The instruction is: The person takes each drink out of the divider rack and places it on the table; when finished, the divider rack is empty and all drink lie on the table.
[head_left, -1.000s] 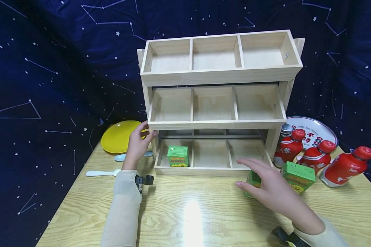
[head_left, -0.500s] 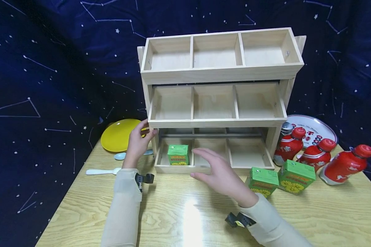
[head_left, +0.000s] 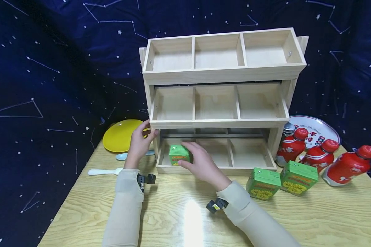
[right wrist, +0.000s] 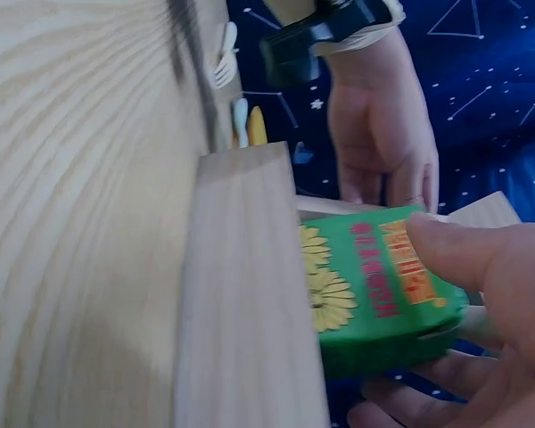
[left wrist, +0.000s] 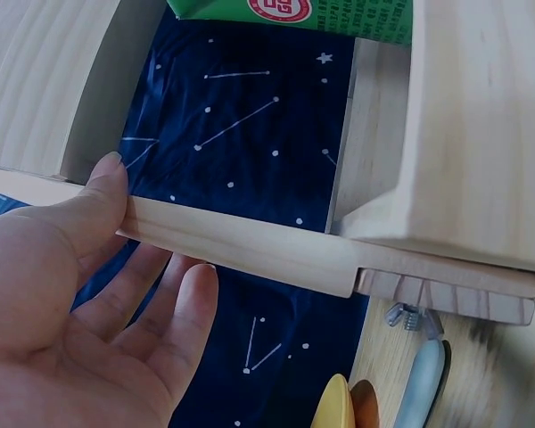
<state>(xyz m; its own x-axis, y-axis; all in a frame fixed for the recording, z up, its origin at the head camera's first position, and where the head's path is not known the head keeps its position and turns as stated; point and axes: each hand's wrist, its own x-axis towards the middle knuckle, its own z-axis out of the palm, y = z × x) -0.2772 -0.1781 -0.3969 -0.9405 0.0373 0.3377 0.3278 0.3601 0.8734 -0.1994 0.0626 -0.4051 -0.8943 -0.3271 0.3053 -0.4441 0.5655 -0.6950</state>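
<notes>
Left of the wooden rack (head_left: 219,103), a yellow plate (head_left: 120,135) and two spoons (head_left: 103,171) lie on the table (head_left: 185,219), and the rack's left upright is steadied by the left hand (head_left: 139,144), its fingers nearly straight against the wood. In the rack's bottom-left compartment a green carton (head_left: 179,155) is pinched by the right hand (head_left: 201,164); the step seems a grasp inside that compartment, so any lift must clear the low front rail and the shelf overhead. Right of the rack, two more green cartons (head_left: 279,181) and red bottles (head_left: 321,157) stand well apart from the hands.
</notes>
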